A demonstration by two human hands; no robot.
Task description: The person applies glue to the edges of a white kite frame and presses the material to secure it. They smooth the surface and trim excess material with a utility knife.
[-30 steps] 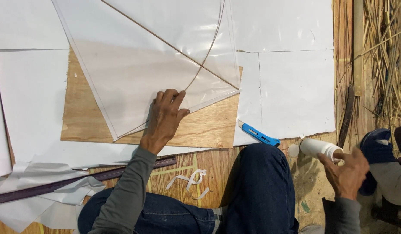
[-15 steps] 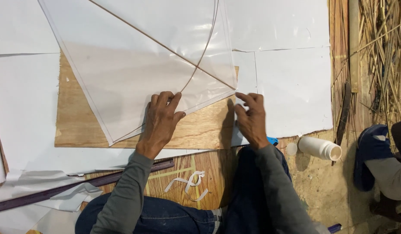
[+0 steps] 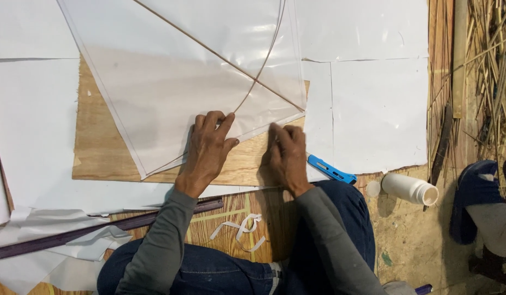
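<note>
- Kite sheet (image 3: 171, 104) of thin translucent plastic lay flat on a wooden board (image 3: 100, 153), its lower corner just under the left hand (image 3: 209, 147). It looked milky and faintly glossy, with a narrow folded hem along its edges.
- Two thin sticks lay on the sheet: a straight spine stick (image 3: 220, 57) ran diagonally away from the hands, and a curved bow stick (image 3: 266, 60) bent across it and came down to the fingertips of the left hand.
- Left hand lay palm down with fingers spread, pressing the sheet and the end of the bow stick onto the board.
- Right hand (image 3: 288, 155), just beside the left, was laid flat with fingers together on the sheet's lower right edge; motion blur hid whether it pinched anything.
- Judging from this, the step in hand was pressing or smoothing the hem along that edge; the next move would call for steady pressure from the left hand so the sheet did not shift, and an even stroke along the fold.
- Just beyond the right hand lay a blue utility knife (image 3: 330, 168), and farther out on that side a white plastic bottle (image 3: 408, 188) on its side.
- Near the person's knees, below the left wrist, lay curled white tape strips (image 3: 239, 229) and a dark purple strip (image 3: 100, 229).
- White paper sheets (image 3: 373, 109) surrounded the board.
</note>
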